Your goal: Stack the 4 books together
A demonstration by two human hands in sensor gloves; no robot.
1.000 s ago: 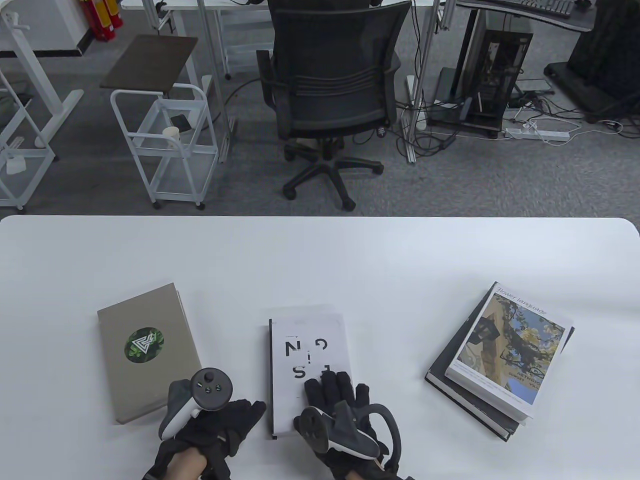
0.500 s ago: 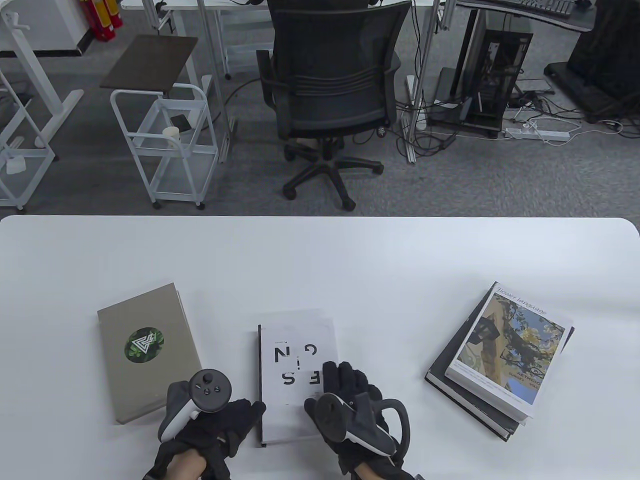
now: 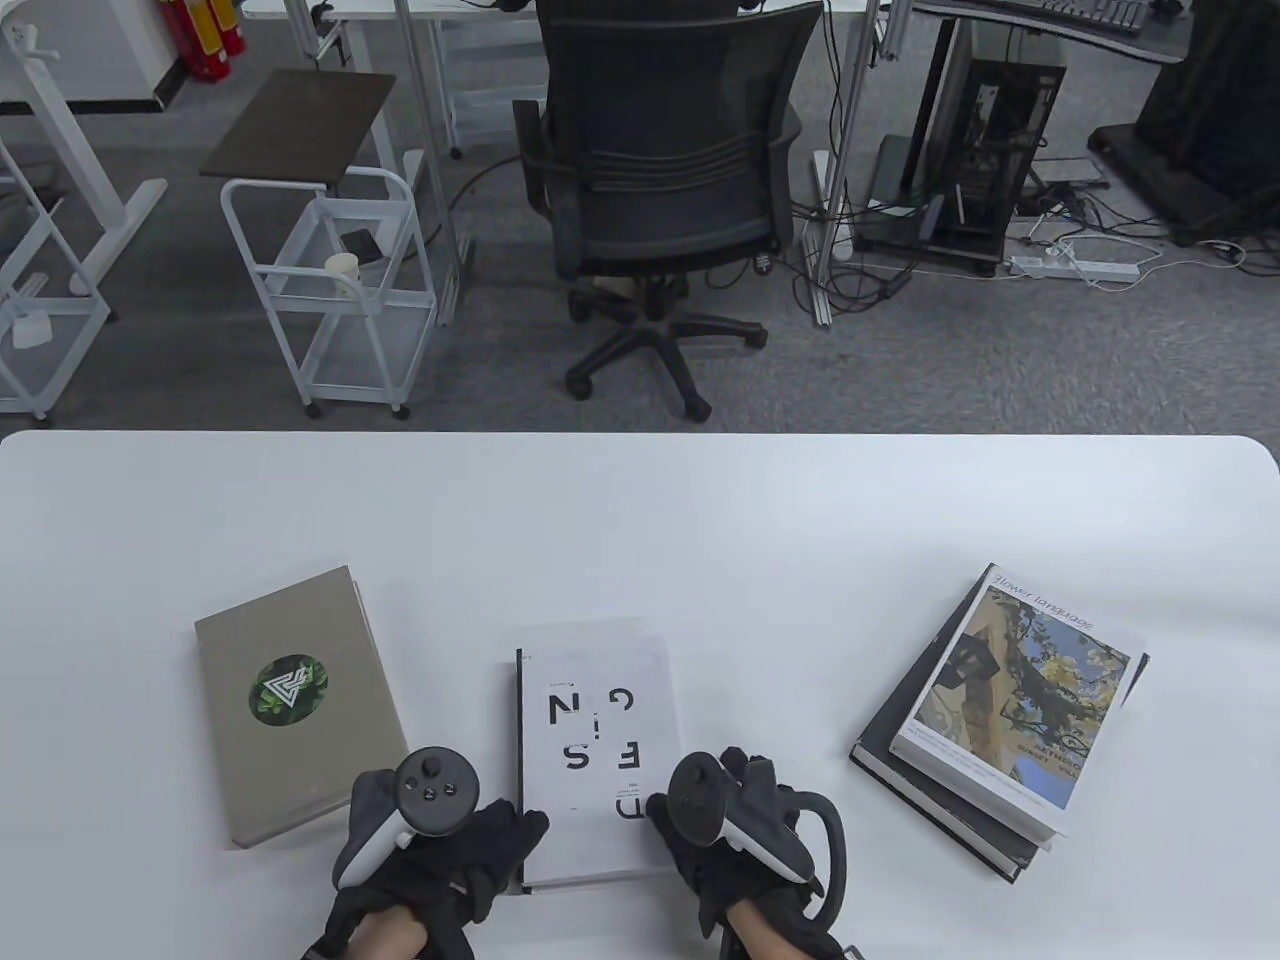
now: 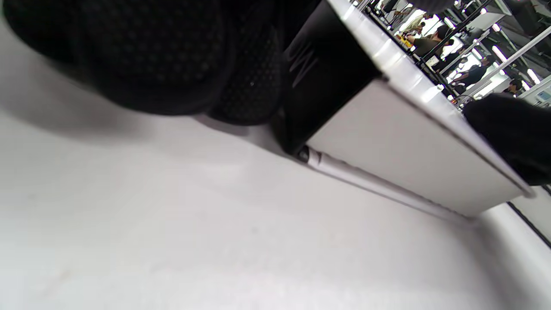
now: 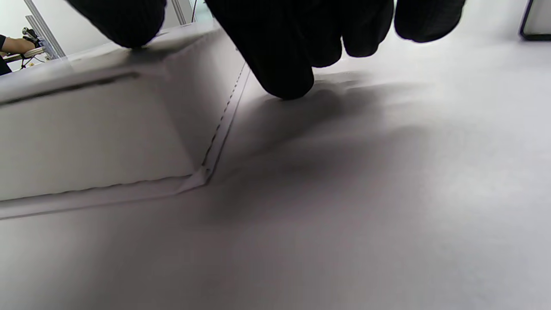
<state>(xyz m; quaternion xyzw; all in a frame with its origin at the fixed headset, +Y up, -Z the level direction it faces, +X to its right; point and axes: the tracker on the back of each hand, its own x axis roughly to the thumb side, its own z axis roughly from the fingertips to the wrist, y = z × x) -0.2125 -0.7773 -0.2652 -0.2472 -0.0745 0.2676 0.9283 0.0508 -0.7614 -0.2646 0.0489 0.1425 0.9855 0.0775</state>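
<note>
Both hands now flank the white book (image 3: 597, 760) on the tabletop (image 3: 640, 520): left hand (image 3: 440, 870) at its spine, right hand (image 3: 740, 840) off the cover, apparently gripping its edge for lifting.

My hands flank the white book (image 3: 595, 745) at the near edge of the table (image 3: 640, 520). The grey book (image 3: 295, 700) sits close on my left; the two-book pile (image 3: 1005, 715) stands farther right, with bare table between and beyond.
</note>
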